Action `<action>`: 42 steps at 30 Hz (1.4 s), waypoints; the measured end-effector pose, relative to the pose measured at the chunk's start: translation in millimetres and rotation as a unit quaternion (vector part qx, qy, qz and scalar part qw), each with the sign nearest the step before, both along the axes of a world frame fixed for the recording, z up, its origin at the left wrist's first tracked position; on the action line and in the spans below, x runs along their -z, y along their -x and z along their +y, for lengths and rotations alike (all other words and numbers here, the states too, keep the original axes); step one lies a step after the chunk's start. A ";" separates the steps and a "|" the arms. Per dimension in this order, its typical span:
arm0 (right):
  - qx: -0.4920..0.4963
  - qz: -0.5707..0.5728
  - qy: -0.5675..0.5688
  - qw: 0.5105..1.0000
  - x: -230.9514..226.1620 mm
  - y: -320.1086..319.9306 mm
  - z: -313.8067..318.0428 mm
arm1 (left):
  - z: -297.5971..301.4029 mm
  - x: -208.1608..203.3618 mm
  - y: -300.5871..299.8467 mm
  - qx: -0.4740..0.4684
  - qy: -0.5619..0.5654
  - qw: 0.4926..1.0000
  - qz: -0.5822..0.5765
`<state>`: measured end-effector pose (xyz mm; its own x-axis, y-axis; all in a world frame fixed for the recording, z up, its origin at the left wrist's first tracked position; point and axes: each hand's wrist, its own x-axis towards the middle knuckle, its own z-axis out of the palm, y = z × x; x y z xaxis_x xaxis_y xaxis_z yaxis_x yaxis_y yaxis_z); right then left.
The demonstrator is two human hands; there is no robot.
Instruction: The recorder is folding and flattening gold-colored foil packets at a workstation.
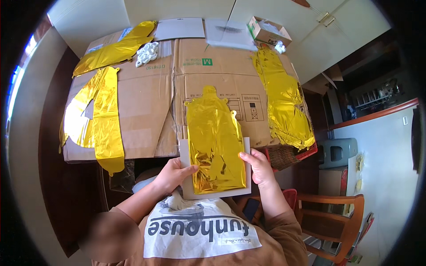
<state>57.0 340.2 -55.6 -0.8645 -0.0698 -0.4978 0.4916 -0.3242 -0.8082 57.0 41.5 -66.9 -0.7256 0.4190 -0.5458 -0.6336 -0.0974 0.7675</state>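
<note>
A deflated gold foil balloon (216, 137) lies folded flat over a pale grey card (188, 188) at the near edge of the cardboard. Its narrower end stretches past the card onto the cardboard. My left hand (172, 174) grips the card's left side, its thumb pressed on the foil. On the right side, my right hand (260, 167) pinches card and foil together, thumb on top. The fingers beneath the card are hidden. Small tabs stick out along the balloon's edges, and the foil is creased near its lower end.
Flat gold foil balloons lie at left (106, 115), far left (115, 52) and right (284, 97) on the cardboard surface (142, 97). White string (147, 54), a white card (179, 29), a plastic sleeve (230, 35) and a small box (268, 32) sit at the back. A wooden chair (330, 199) stands right.
</note>
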 end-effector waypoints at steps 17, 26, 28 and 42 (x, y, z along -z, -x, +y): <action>0.022 0.126 0.044 0.991 -29.3 11.3 -23.2 | -14.4 -60.5 43.1 -0.064 0.006 0.946 0.318; -0.201 0.244 -0.008 0.949 -62.3 29.5 -7.1 | -28.8 -78.5 47.8 0.016 0.049 0.967 0.249; -0.225 0.260 -0.060 0.937 -58.5 33.1 -1.4 | -30.5 -83.4 49.4 0.018 0.040 0.969 0.241; -0.144 0.098 0.050 0.984 -68.9 13.8 3.8 | -38.3 -99.9 32.2 -0.054 -0.096 0.994 0.004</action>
